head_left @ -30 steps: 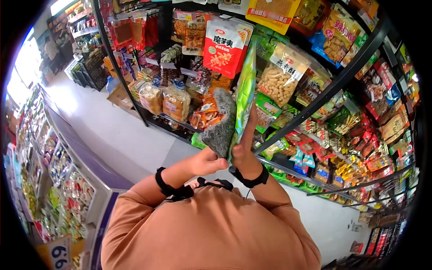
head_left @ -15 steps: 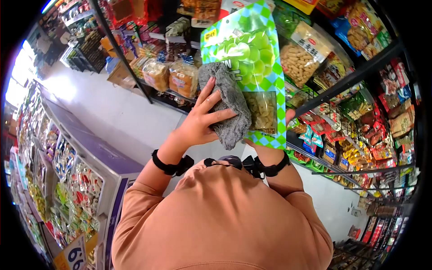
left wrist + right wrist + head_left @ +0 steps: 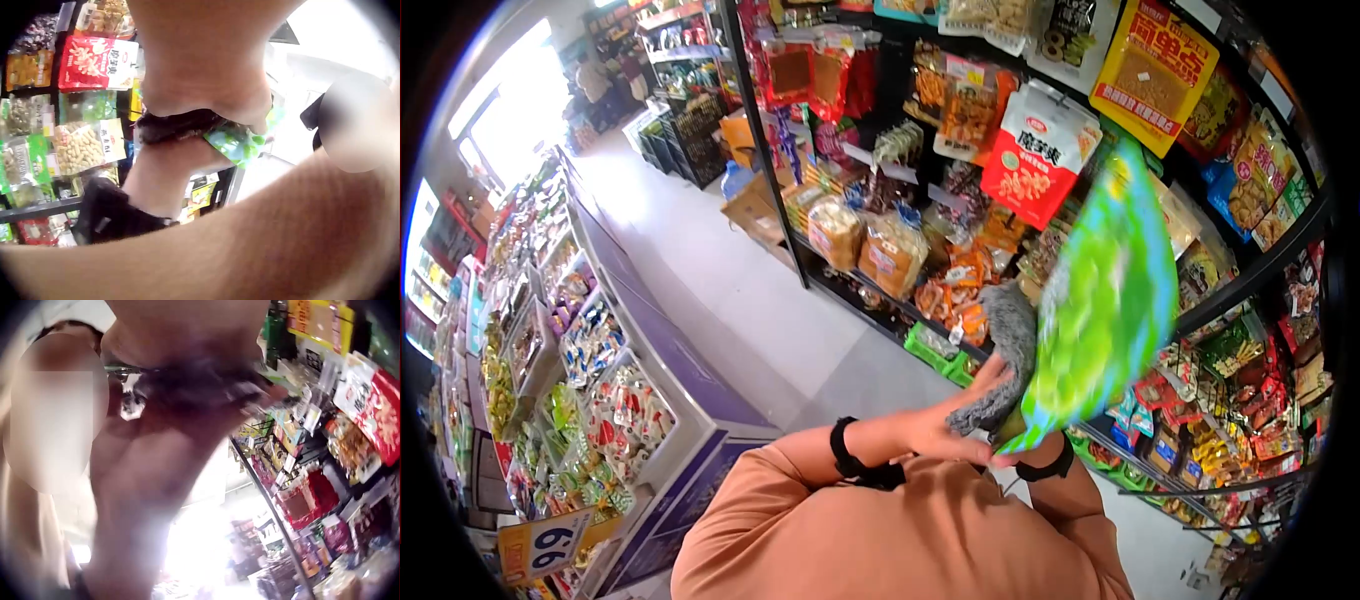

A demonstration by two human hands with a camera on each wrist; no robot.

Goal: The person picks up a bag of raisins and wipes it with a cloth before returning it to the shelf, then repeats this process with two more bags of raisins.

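Head view: left hand (image 3: 940,428) curls its fingers on a grey cloth (image 3: 1005,350), set against the green snack bag (image 3: 1105,300) held up before the shelf (image 3: 1250,272). Only the left wrist view shows the right hand (image 3: 187,164), apparently pinching the bag's bottom corner. Right wrist view too blurred to read.

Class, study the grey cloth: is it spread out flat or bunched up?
Bunched up: the left hand holds the grey cloth as a crumpled wad against the green bag.
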